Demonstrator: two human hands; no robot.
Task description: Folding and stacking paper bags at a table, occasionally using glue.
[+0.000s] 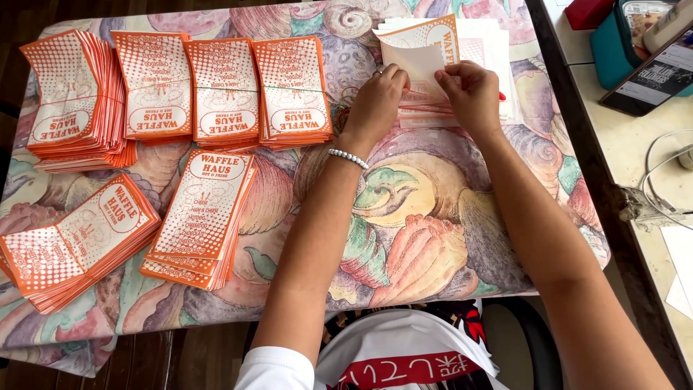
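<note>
My left hand (377, 101) and my right hand (473, 92) both pinch a pale folded paper bag (420, 63) at the far right of the table. The bag lies on top of a loose pile of unfolded orange-and-white printed bags (482, 50), partly covered by my hands. A beaded white bracelet (348, 157) circles my left wrist, and a ring shows on one left finger.
Several stacks of folded orange-and-white printed bags (224, 90) cover the left half of the floral tablecloth (426, 217), with two more stacks (202, 217) nearer the front. A beige counter (650, 166) on the right holds a teal box, a dark packet and white cables.
</note>
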